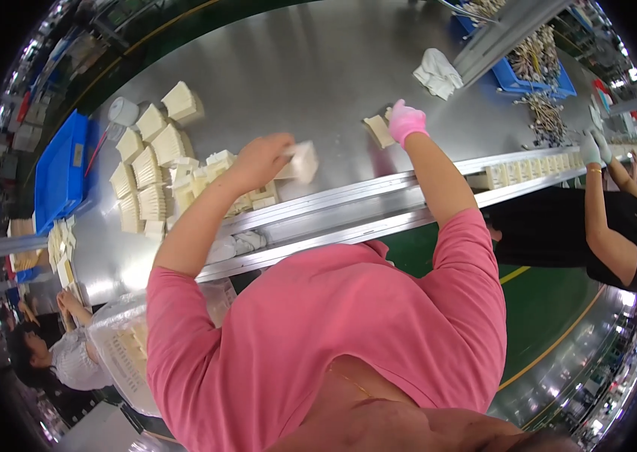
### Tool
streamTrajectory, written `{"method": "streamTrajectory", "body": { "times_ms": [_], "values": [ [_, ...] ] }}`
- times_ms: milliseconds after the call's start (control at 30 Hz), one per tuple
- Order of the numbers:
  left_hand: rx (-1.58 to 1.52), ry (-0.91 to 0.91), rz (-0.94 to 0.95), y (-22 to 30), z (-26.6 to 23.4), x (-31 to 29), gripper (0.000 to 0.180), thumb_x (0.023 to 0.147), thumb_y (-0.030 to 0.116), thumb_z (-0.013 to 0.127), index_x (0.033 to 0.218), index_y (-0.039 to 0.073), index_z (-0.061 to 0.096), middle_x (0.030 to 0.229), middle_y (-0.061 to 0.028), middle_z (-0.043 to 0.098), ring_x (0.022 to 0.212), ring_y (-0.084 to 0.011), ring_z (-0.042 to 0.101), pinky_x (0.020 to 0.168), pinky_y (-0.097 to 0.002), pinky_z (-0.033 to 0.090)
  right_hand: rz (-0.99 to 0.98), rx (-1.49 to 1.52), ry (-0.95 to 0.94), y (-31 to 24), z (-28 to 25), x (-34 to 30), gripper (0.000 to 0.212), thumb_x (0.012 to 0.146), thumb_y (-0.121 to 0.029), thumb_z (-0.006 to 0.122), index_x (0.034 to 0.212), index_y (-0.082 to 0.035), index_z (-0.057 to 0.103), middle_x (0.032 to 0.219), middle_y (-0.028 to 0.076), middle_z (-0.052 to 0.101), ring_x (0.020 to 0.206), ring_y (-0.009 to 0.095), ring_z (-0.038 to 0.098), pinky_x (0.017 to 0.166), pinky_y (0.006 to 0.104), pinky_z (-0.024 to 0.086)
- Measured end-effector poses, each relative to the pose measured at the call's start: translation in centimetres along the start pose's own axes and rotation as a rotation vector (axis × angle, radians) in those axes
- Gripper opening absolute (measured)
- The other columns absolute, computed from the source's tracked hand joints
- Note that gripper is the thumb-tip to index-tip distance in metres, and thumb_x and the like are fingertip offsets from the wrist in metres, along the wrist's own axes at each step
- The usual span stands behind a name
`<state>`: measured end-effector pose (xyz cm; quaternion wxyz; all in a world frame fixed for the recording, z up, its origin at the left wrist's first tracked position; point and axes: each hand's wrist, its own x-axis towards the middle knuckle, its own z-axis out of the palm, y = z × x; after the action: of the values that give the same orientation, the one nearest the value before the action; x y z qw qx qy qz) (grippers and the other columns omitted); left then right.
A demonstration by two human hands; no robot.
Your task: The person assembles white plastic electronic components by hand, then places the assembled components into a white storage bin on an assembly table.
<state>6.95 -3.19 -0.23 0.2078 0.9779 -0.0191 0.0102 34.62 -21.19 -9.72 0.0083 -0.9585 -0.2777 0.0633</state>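
My bare left hand (264, 160) is closed on a small white boxy part (304, 161), smeared by motion, above the metal table near its front rail. On my right hand (406, 120) is a pink and white glove. Its fingers are closed at the upper end of a flat cream plastic piece (379, 131) low over the table; how they grip it is partly hidden. Left of my left hand, stacked rows of cream plastic parts (149, 166) fan out across the table, with looser cream pieces (199, 181) between them and my wrist.
An aluminium rail track (333, 207) runs along the front edge, with cream parts (537, 169) lined up at right. Blue trays stand left (60, 172) and far right (510, 79), the latter by heaped wire connectors (543, 120). A white cloth (437, 74) lies near a post. Co-workers sit at both sides.
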Motion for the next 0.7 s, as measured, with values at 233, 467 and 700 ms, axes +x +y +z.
{"method": "streamTrajectory", "body": {
  "times_ms": [233, 467, 700],
  "values": [
    [-1.561, 0.502, -0.651, 2.2, 5.2, 4.0, 0.022, 0.082, 0.019, 0.049, 0.099, 0.004, 0.047, 0.09, -0.0055, 0.052, 0.082, -0.015, 0.051, 0.069, -0.0284, 0.043, -0.176, 0.609, -0.077, 0.1, -4.7, -2.6, 0.026, 0.071, -0.023, 0.059, 0.089, -0.003, 0.058, 0.071, 0.007, 0.058, 0.067, 0.017, 0.059, 0.063, 0.0294, 0.045],
    [-1.47, 0.424, -0.518, 6.0, 3.9, 3.4, 0.03, 0.09, 0.032, 0.04, 0.104, 0.006, 0.037, 0.096, -0.0093, 0.048, 0.087, -0.0158, 0.052, 0.07, -0.034, 0.046, -0.343, 0.977, -0.324, -7.6, -9.8, -12.3, 0.021, 0.078, -0.023, 0.052, 0.086, -0.003, 0.055, 0.064, 0.003, 0.053, 0.051, 0.01, 0.052, 0.048, 0.0239, 0.041],
    [-1.154, 0.614, -0.329, 5.1, 5.1, 2.8, 0.033, 0.093, 0.031, 0.032, 0.111, 0.005, 0.035, 0.102, -0.01, 0.047, 0.093, -0.0153, 0.047, 0.079, -0.0269, 0.04, -0.49, 0.728, 0.232, -10.7, -8.1, -14.8, 0.027, 0.078, -0.021, 0.052, 0.102, -0.01, 0.05, 0.073, 0.011, 0.059, 0.067, 0.031, 0.058, 0.059, 0.0397, 0.046]
  ]
}}
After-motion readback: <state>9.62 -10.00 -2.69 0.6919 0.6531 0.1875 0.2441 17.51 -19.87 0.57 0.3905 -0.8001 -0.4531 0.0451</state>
